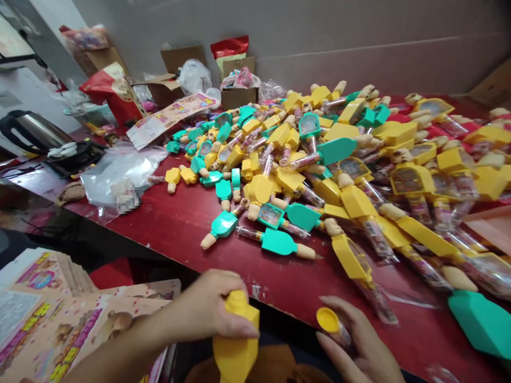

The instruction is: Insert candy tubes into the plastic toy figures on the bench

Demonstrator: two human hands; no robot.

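Both hands worked low in the view, just apart from each other. The left hand (202, 303) was clenched around a yellow plastic toy body (235, 346), its fingers wrapped over the narrow top. The right hand (361, 346) gripped a clear tube (339, 332) with a yellow cap (328, 320), the capped end pointing toward the yellow body. The two pieces were not joined.

Across the red table (223, 250) spread a large heap of toys (319, 159) in yellow and teal, many seemingly already assembled with clear tubes and tan plastic ends. How many were complete could not be told, as the pile hid much of itself. Several lay scattered at its near edge, and a large teal toy piece (481, 324) sat close to the right hand.

Stacked printed cardboard sheets (67, 319) crowded the lower left, just beside the left arm. Farther back stood a steel kettle (32, 130), a clear plastic bag (120, 175), a printed leaflet (171, 119) and cardboard boxes (239, 96) against the wall.
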